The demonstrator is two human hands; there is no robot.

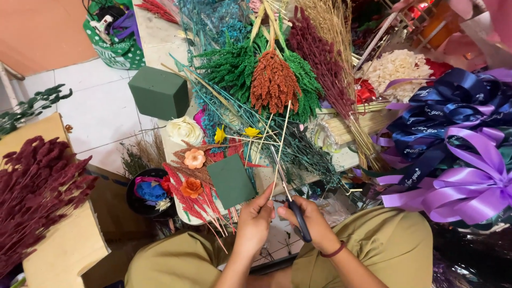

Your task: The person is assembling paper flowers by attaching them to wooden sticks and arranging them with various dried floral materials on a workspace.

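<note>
— Fingers (262, 204) of left hand (255, 221) pinched shut on pale stems (279, 154), low down near the cut ends.

— And right hand (308, 220)?

— Closed round dark handles of scissors (290, 200). Blades pointing up and away, lying right against the stems; cannot tell whether blades open or shut.

— Where do the stems lead?

— Up to an orange plume bunch (274, 82), fanned over green plumes (230, 66) on the cluttered table (154, 34). Stems slanting down from there to the hands, above the lap.

— Just beside left hand?

— Flat green foam (230, 181), tilted, near the table edge. Red sprays (188, 200) and two orange blooms (193, 172) to its left, a cream rose (184, 129) further up, small yellow flowers (250, 132) above the foam.

— Further off?

— Thick foam block (159, 92) near the table's left edge. Maroon plumes (322, 56) running up right of the orange bunch, with straw-coloured stalks (362, 133) beside. Cream blossoms (394, 72) behind those. Navy ribbon (448, 101) and purple ribbon (466, 184) heaped on the right, well apart from both hands.

— Left side?

— Dark red plumes (34, 186) on a wooden board (66, 250), a black bowl (137, 205) of coloured blooms by the knee, a green bag (114, 40) on the tiled floor (96, 112).

— On the wrist?

— Dark red band (333, 250), right wrist.
</note>
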